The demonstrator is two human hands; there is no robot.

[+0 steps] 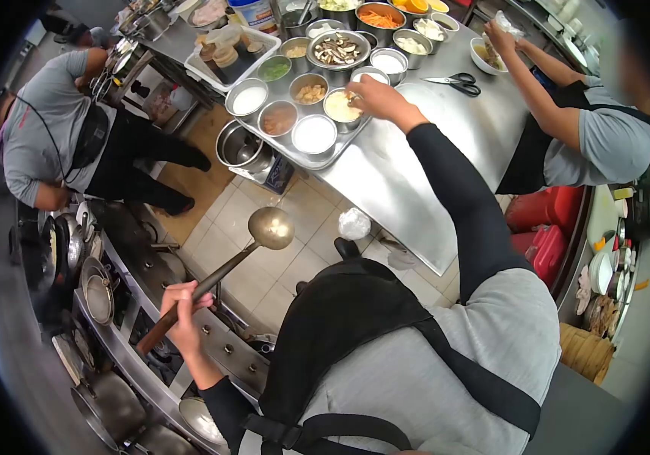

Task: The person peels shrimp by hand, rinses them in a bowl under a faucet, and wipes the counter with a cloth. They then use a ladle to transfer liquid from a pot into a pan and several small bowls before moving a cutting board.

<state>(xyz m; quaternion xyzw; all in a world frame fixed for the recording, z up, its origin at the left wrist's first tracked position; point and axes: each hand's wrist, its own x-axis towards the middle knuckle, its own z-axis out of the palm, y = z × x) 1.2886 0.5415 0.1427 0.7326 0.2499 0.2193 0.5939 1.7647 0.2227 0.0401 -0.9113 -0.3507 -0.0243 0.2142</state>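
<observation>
My left hand (182, 317) is closed round the wooden handle of a ladle (270, 227). The ladle's metal bowl, with some pale bits in it, hangs over the floor between the stove and the table. My right hand (383, 101) reaches across to a small metal bowl of pale yellow minced food (340, 107). Its fingers are bent together at that bowl's right rim, and what they pinch is hidden. Close by are a bowl of white powder (314, 135), a bowl of tan chunks (309, 93) and a bowl of sliced mushrooms (337, 50).
The bowls stand on a metal tray (330, 158) on a steel table (416, 182). Black scissors (458, 82) lie on it. A co-worker (606, 129) stands at right, another person (59, 129) at left. A stove (219, 341) with pans runs along my left.
</observation>
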